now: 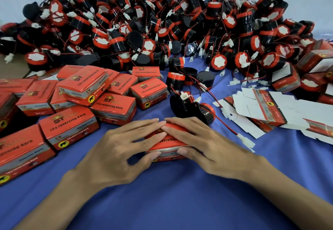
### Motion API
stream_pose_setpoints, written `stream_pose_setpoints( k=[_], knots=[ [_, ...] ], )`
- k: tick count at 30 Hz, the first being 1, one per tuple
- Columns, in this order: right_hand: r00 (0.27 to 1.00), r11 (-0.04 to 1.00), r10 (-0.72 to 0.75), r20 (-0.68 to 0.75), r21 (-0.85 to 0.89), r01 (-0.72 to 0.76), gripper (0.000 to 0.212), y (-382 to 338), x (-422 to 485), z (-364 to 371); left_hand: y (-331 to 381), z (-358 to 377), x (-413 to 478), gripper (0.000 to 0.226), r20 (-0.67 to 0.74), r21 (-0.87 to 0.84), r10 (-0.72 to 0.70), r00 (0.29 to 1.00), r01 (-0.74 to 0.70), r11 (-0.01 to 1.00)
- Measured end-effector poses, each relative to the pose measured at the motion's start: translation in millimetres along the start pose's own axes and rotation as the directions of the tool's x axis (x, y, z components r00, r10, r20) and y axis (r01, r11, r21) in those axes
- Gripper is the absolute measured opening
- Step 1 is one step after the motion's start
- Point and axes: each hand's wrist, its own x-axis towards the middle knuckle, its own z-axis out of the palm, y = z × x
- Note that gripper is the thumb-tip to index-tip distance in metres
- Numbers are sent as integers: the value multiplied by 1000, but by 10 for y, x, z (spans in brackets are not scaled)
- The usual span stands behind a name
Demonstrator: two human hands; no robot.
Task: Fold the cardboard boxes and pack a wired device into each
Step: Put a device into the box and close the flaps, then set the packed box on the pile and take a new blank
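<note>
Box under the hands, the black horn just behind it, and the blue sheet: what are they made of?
Box: thin printed cardboard, slightly glossy; the flat ones nearby show plain white insides. Horn: probably hard plastic, shiny black with a red ring; light glints on it. Sheet: looks like matte woven cloth, softly creased.

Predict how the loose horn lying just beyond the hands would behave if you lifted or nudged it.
The horn has a round drum body, so on its side it would probably roll when nudged. Its thin wire looks floppy and would likely trail, dragging the white connector. The hard-looking plastic shell seems stiff.
</note>
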Motion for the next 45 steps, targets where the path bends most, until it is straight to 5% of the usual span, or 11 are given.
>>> stream_pose_setpoints(
  k=[9,14,18,22,25,28,30,37,41,45],
  knots=[
    [1000,993,15,-18,-121,-17,55,-108,25,64,-9,31,29,36,-16,62,41,999,-40,997],
    [949,928,-160,-273,-368,51,37,-130,33,67,-9,72,39,28,-32,51,33,999,-31,998],
    [912,908,-226,-343,-412,71,22,-203,37,24,37,115,31,27,-86,45,-6,996,10,999],
    [713,940,-217,-667,-341,-32,24,-54,40,-279,-33,20,46,24,-161,151,-57,985,82,985],
    [578,922,-22,-816,-241,-304,21,324,-35,-477,-76,-34,33,27,-224,225,-121,967,172,959],
    [652,692,467,-597,-212,-690,30,701,-154,-429,-112,-32,51,27,-266,286,-107,958,185,940],
    [570,484,752,-331,-309,-819,41,877,-231,-338,-143,-9,72,28,-270,308,-122,955,205,929],
    [770,684,554,-315,-355,-637,20,950,-219,-211,-327,-23,105,23,-208,201,-376,903,416,887],
    [620,513,728,-292,-368,-776,39,933,-175,-157,-329,13,238,22,-186,256,-454,872,489,834],
    [680,564,696,-231,-409,-717,37,940,-117,-169,-290,131,372,26,-187,298,-505,842,539,788]
  ],
)
